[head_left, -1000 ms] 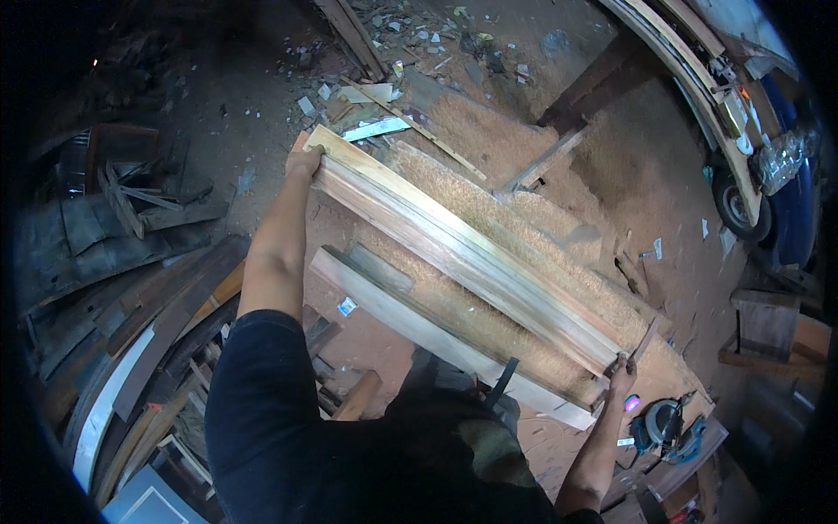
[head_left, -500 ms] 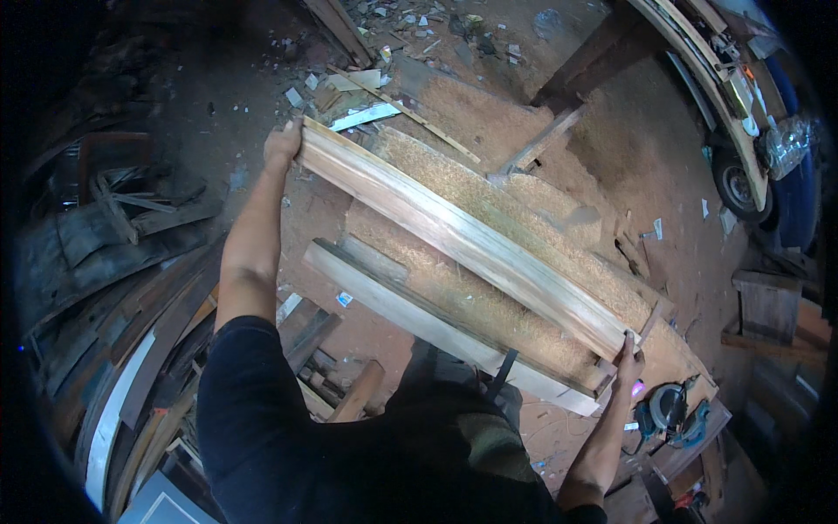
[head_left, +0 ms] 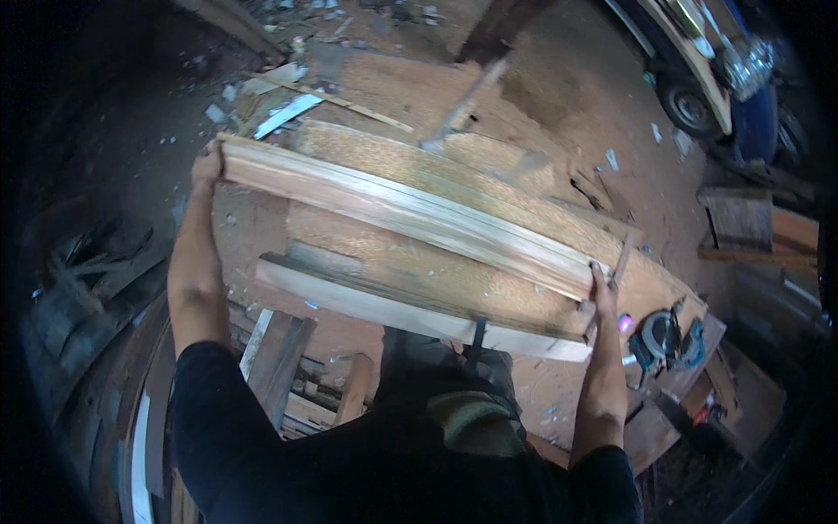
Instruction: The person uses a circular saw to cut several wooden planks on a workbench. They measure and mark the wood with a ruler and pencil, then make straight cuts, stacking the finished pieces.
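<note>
A long, pale wooden board [head_left: 401, 214] with lengthwise grooves spans the space in front of me, tilted down toward the right. My left hand [head_left: 208, 166] grips its far left end, fingers wrapped over the edge. At the opposite end, my right hand [head_left: 604, 288] is closed around the corner. Beneath the board lies a sawdust-covered work surface [head_left: 419, 271]. Nearer my body, a second light plank [head_left: 393, 310] runs along that surface's front edge, with a dark strap [head_left: 477, 341] hanging over it.
A teal power tool [head_left: 663, 341] sits right of my right hand. Stacked timber [head_left: 157, 402] lies at lower left. Thin wood strips [head_left: 292, 113] and scraps litter the ground at far left. A cart wheel [head_left: 688, 105] stands at upper right, and a post [head_left: 502, 31] rises behind.
The view has turned, so the surroundings appear shifted left and rotated. Both hands still hold the board's ends, and it now looks closer to level across the view.
</note>
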{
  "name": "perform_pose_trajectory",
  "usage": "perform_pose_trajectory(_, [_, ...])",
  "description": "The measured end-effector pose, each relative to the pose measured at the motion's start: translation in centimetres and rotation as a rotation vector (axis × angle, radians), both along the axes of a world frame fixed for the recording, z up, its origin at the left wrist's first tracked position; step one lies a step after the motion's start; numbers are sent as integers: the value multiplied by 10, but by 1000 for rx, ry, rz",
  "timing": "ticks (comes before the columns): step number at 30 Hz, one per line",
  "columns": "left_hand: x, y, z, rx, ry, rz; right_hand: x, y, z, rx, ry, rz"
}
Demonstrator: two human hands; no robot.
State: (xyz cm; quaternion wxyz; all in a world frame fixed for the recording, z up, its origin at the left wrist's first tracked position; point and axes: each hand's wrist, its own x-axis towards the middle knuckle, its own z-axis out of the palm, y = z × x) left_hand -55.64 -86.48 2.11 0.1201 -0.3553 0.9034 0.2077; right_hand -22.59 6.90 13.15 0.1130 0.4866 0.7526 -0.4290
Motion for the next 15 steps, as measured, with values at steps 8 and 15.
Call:
perform_pose_trajectory(8, [10, -12, 5, 96, 63, -49, -4, 0, -8, 168, -97, 19])
perform_pose_trajectory(15, [9, -6, 21, 275, 34, 39, -9, 0, 8, 310, 56, 607])
